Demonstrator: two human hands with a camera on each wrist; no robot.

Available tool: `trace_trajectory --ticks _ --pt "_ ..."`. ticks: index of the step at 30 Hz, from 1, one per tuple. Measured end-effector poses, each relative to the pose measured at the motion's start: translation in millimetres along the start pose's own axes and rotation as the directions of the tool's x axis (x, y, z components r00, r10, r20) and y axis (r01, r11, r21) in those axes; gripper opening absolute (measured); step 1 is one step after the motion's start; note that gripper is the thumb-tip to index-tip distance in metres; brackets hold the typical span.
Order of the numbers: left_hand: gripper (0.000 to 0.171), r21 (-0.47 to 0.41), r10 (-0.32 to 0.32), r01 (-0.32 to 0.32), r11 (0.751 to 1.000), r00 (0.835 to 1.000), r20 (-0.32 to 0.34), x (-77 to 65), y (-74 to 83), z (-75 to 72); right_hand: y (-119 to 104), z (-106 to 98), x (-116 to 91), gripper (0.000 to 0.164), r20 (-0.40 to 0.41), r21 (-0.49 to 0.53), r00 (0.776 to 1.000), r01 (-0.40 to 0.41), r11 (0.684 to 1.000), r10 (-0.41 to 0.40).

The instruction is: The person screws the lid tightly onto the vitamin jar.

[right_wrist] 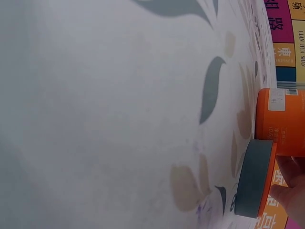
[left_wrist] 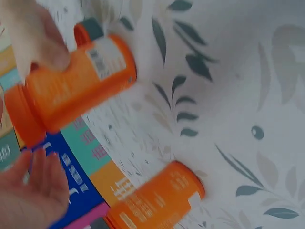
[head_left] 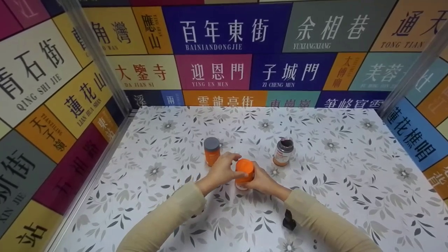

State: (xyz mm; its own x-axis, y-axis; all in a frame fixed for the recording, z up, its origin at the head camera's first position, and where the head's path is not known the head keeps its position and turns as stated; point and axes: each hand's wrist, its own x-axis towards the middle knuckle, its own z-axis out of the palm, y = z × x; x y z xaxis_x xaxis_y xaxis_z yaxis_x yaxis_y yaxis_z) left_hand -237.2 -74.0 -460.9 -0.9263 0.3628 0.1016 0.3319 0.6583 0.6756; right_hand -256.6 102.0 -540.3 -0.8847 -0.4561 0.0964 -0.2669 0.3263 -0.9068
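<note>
My right hand (head_left: 262, 180) grips an orange plastic bottle with an orange cap (head_left: 245, 171) at the middle of the table. In the left wrist view that bottle (left_wrist: 81, 83) shows a white barcode label near its base. My left hand (head_left: 223, 171) is held close to the cap from the left, its fingers apart. The left wrist view shows those fingers (left_wrist: 43, 167) loosely bent, with a gap to the cap. A grey disc with an orange rim (right_wrist: 255, 179) appears by the fingertips in the right wrist view; it is hidden in the head view.
An orange bottle with a grey cap (head_left: 212, 151) stands just beyond my left hand. To the right is a jar (head_left: 283, 153) with a dark grey top and white label. A small black object (head_left: 289, 220) lies by my right sleeve. Sign-patterned walls (head_left: 224, 31) surround the flowered table (head_left: 315, 133).
</note>
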Motion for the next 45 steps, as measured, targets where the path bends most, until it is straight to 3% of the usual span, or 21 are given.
trace_trajectory --ticks 3,7,11,14,21,25,27,28,30,34,38,41,45 --pt "0.051 0.060 -0.013 0.019 0.998 0.995 -0.100 -4.2 1.6 8.1 -4.1 -0.2 -0.6 0.065 -0.005 0.019 1.000 -0.014 1.000 0.014" --pt "0.046 0.042 0.000 0.004 0.999 0.994 -0.108 -3.8 -0.5 9.6 -22.0 -2.2 -5.4 0.061 0.001 0.014 1.000 0.010 1.000 -0.010" --pt "0.046 0.004 0.054 -0.054 0.999 0.998 -0.012 1.6 -4.8 2.5 -36.4 -4.3 -9.8 0.059 0.010 -0.021 1.000 0.020 1.000 -0.020" --pt "0.046 0.017 0.117 -0.118 0.993 0.990 0.076 7.0 -7.7 -4.0 -38.6 -4.5 -10.7 0.059 0.021 -0.027 0.999 0.029 0.999 -0.028" --pt "0.046 0.048 0.129 -0.148 0.988 0.949 0.286 18.1 -7.4 -15.5 -20.3 -3.1 -7.0 0.063 0.022 -0.026 0.999 0.037 0.999 -0.036" --pt "0.049 0.028 0.147 -0.169 0.985 0.919 0.365 20.8 -9.1 -19.5 -11.1 -1.6 -3.7 0.064 0.032 -0.026 0.999 0.012 1.000 -0.011" --pt "0.050 0.012 0.148 -0.165 0.986 0.912 0.383 20.0 -10.8 -20.4 -1.9 -0.4 -0.9 0.065 0.036 -0.027 0.999 0.014 1.000 -0.013" --pt "0.051 -0.001 0.140 -0.151 0.989 0.915 0.379 19.0 -11.3 -20.3 -0.8 0.0 -0.6 0.065 0.034 -0.023 0.999 0.020 1.000 -0.019" --pt "0.053 -0.035 0.100 -0.093 0.995 0.937 0.336 15.7 -12.2 -17.8 0.1 0.7 -0.8 0.065 0.029 -0.011 0.999 0.027 1.000 -0.027" --pt "0.059 -0.063 0.005 0.003 0.998 0.992 0.127 6.3 -10.6 -4.3 0.7 1.2 -1.5 0.064 0.004 -0.012 1.000 0.029 1.000 -0.029" --pt "0.052 -0.013 -0.042 0.042 0.999 0.998 -0.053 -1.7 -7.6 9.4 -7.9 0.6 -4.0 0.064 -0.009 -0.042 1.000 0.015 0.999 -0.015" --pt "0.047 -0.015 -0.010 0.009 1.000 0.997 -0.082 -2.9 -8.9 11.7 -21.0 -1.4 -7.4 0.061 0.000 -0.030 1.000 0.022 0.999 -0.022" --pt "0.047 -0.042 0.108 -0.107 0.993 0.994 0.026 2.1 -15.5 4.5 -32.1 -3.7 -10.8 0.057 0.017 0.006 1.000 0.022 1.000 -0.023"
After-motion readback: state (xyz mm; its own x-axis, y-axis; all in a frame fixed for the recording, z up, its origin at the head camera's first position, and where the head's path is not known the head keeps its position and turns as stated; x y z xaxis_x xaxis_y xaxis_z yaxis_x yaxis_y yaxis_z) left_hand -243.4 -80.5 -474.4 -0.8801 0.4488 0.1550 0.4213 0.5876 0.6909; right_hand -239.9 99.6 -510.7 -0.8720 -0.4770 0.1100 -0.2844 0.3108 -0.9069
